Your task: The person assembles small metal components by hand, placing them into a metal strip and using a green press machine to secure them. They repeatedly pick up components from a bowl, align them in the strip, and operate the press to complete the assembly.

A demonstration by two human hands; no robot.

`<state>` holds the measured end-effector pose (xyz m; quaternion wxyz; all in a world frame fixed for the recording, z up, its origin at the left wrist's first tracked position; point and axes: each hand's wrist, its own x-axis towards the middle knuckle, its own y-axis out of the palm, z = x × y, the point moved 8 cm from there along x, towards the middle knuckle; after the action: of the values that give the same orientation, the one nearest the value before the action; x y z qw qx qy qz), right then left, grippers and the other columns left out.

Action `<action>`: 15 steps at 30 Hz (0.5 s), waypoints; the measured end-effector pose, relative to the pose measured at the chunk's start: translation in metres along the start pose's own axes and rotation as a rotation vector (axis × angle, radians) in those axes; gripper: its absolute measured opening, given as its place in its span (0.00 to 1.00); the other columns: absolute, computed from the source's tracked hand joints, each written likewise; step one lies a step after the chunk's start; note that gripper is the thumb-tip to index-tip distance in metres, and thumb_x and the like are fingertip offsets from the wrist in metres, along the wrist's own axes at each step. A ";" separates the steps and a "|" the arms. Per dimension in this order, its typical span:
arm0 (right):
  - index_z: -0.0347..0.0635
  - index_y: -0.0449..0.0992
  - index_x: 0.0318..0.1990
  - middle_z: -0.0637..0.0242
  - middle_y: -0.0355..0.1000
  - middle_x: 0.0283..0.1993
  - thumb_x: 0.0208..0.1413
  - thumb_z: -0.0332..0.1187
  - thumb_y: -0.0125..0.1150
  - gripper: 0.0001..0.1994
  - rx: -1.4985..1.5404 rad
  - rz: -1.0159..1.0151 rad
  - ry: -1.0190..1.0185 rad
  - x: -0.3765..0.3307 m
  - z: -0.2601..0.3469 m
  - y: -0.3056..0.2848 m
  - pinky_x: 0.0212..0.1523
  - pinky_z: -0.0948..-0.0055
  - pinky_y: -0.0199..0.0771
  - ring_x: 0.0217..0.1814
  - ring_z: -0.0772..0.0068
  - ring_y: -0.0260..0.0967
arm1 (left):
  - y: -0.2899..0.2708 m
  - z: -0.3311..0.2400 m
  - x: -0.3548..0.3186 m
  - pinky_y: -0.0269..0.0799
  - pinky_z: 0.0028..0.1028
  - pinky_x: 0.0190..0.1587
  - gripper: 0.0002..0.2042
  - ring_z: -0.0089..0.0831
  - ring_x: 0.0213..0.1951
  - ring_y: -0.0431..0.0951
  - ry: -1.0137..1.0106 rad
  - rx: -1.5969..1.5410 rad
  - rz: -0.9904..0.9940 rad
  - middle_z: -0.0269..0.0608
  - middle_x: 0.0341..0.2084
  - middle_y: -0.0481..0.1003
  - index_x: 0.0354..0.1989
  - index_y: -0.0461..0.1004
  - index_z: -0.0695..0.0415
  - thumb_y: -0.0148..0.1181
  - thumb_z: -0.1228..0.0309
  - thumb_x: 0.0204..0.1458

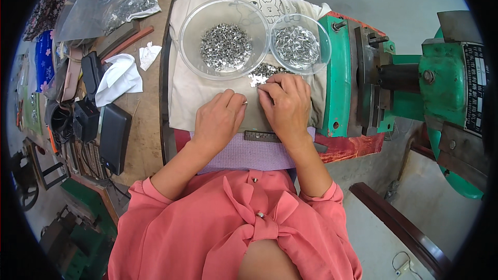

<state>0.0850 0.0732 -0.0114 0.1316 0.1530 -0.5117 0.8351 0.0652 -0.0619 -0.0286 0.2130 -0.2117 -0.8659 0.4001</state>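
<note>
My left hand [220, 118] is closed in a pinch over the cloth, with a tiny light piece, apparently a small metal part, just showing at its fingertips. Beside it, my right hand [288, 105] is curled, thumb and fingers together at the edge of a loose pile of small shiny metal parts [258, 80]. What those fingers hold, if anything, is hidden. Behind the hands stands a large clear round tub [188, 46] with many small metal parts in it. A smaller clear tub [326, 46] to its right holds longer silvery metal pieces.
A green machine [332, 88] with a metal shaft stands close on the right. On the left, a wooden bench [148, 140] carries a black case [115, 137], crumpled white paper [120, 79] and a plastic bag of parts [127, 13]. A dark metal bar [261, 136] lies nearest me.
</note>
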 end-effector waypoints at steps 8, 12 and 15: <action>0.45 0.80 0.30 0.70 0.73 0.38 0.44 0.29 0.71 0.06 -0.005 0.014 0.001 0.002 0.003 0.004 0.47 0.61 0.64 0.44 0.62 0.68 | 0.000 -0.001 -0.001 0.72 0.36 0.30 0.05 0.38 0.30 0.77 0.041 -0.007 -0.037 0.37 0.27 0.71 0.32 0.76 0.57 0.68 0.74 0.49; 0.45 0.80 0.30 0.70 0.73 0.39 0.43 0.29 0.71 0.06 -0.014 0.016 0.000 0.004 0.002 0.001 0.48 0.62 0.64 0.46 0.62 0.68 | -0.002 0.003 -0.002 0.72 0.33 0.30 0.05 0.36 0.30 0.77 -0.031 -0.108 0.006 0.37 0.27 0.72 0.32 0.77 0.58 0.68 0.77 0.48; 0.45 0.80 0.30 0.70 0.74 0.40 0.42 0.29 0.71 0.07 -0.012 0.021 0.002 0.002 0.000 0.000 0.50 0.62 0.64 0.46 0.62 0.69 | -0.001 0.008 -0.009 0.72 0.32 0.30 0.06 0.36 0.29 0.76 -0.080 -0.250 0.062 0.38 0.28 0.72 0.32 0.77 0.59 0.67 0.79 0.47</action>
<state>0.0830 0.0734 -0.0111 0.1245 0.1458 -0.5182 0.8335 0.0684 -0.0724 -0.0340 0.1376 -0.2472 -0.9099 0.3034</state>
